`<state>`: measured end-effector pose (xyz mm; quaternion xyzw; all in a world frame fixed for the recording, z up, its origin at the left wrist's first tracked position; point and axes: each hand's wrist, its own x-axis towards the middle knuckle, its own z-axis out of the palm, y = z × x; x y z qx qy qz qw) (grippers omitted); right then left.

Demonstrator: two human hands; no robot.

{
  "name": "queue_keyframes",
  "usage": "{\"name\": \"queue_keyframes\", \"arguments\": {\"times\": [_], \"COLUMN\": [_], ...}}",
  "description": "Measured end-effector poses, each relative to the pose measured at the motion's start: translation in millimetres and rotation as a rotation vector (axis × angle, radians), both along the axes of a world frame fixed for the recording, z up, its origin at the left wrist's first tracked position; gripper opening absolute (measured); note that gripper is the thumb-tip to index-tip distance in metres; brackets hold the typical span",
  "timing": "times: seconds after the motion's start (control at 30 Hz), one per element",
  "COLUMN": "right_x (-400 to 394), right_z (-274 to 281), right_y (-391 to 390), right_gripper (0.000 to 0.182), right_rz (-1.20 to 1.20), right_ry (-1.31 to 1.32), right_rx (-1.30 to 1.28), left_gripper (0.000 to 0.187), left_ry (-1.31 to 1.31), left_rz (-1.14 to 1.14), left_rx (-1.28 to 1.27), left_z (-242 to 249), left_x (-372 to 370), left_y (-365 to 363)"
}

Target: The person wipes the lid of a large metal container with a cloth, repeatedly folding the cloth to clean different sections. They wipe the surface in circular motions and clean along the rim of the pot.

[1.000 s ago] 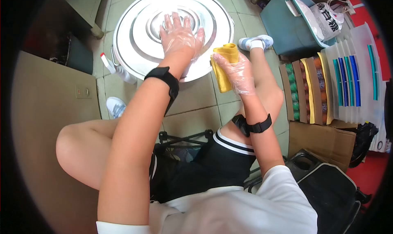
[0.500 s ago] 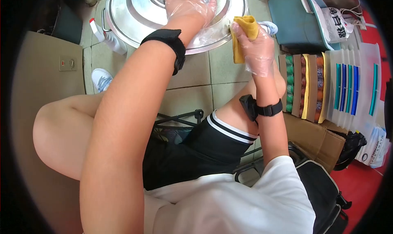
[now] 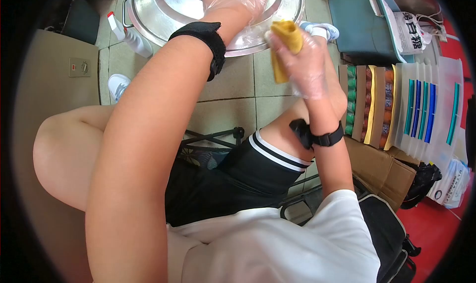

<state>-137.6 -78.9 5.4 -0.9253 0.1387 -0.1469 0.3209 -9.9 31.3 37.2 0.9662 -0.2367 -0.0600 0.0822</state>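
Note:
A large round shiny metal lid (image 3: 166,23) with raised rings is at the top of the view. My left hand (image 3: 235,1), in a clear plastic glove, rests on its upper part; the fingertips are cut off by the frame edge, and the visible thumb side lies flat and apart. My right hand (image 3: 305,67), also gloved, is closed around a folded yellow cloth (image 3: 286,37). That hand is just off the lid's lower right rim, above the tiled floor. A metal loop handle shows at the lid's left side.
A white spray bottle (image 3: 133,39) with a red nozzle tip stands left of the lid. On the right are a blue-grey bin (image 3: 347,23), packed cartons (image 3: 364,107), a clear plastic box (image 3: 431,109) and a black bag (image 3: 382,228). A brown panel (image 3: 59,94) borders the left.
My right hand has moved left and turned, carrying the yellow cloth with it. My left hand sits slightly higher in view, as does the lid.

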Motion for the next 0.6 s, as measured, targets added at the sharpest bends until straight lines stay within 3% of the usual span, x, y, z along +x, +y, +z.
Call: {"name": "queue_keyframes", "arguments": {"times": [0.07, 0.17, 0.27, 0.33, 0.37, 0.43, 0.53, 0.6], "right_x": [-1, 7, 18, 17, 15, 6, 2, 4], "right_z": [1, 14, 19, 22, 22, 22, 18, 11], "right_y": [3, -11, -24, -12, -4, 11, 14, -3], "right_gripper": [0.033, 0.035, 0.035, 0.034, 0.034, 0.032, 0.032, 0.034], "right_rz": [0.002, -0.001, -0.125, -0.213, -0.202, -0.136, -0.017, -0.022], "right_ry": [0.020, 0.083, 0.067, 0.091, 0.086, 0.066, 0.027, 0.046], "right_rx": [-0.012, -0.059, -0.143, -0.473, -0.454, -0.303, -0.048, 0.052], "left_gripper": [0.063, 0.061, 0.061, 0.061, 0.061, 0.064, 0.065, 0.066], "left_ry": [-0.035, 0.173, -0.028, -0.047, -0.053, 0.228, 0.026, 0.046], "left_rz": [0.004, -0.075, 0.032, 0.061, 0.071, 0.012, 0.069, 0.051], "left_rx": [0.065, 0.105, -0.018, -0.142, -0.122, -0.016, -0.149, -0.106], "left_z": [1, -4, -17, -17, -15, -4, -14, -15], "left_x": [2, 16, 12, 9, 12, 20, 9, 16], "left_y": [2, -2, -7, -4, -5, -5, -2, -5]}}
